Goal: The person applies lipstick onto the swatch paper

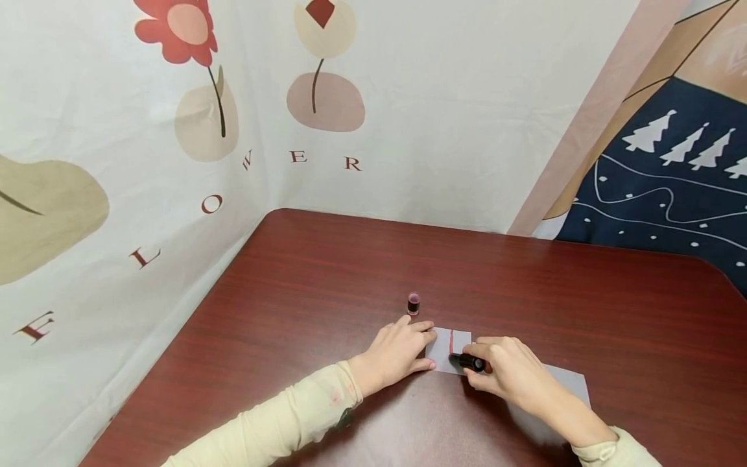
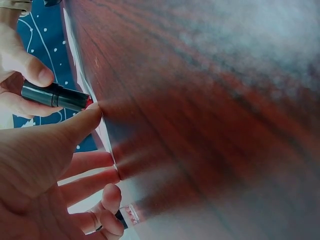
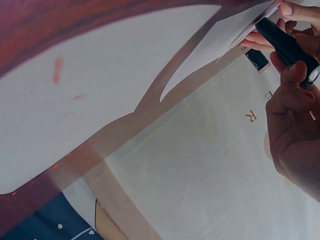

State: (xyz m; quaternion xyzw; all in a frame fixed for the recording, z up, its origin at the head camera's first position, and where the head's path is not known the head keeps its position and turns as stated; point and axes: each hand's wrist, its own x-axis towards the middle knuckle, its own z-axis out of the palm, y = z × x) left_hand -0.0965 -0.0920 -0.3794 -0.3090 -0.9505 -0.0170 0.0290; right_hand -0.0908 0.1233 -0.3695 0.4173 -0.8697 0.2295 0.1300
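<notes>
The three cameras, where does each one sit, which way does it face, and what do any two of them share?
Head: worn on the head, looking forward and down at the table; both sleeves, the left hand pressing the paper and the right hand holding the lipstick show.
Left wrist: low beside the left hand, facing along the tabletop; its fingers fill the view.
Right wrist: behind the right hand, tilted toward the backdrop; its fingers show.
Shared: all three catch the black lipstick at the paper.

I see open table (image 1: 303,272) left, right and beyond both hands. Only obstacle: a small cap (image 1: 413,303) standing just beyond the left hand (image 1: 397,353), probably not touching it. Cloth backdrop (image 1: 408,130) walls the far edge.
</notes>
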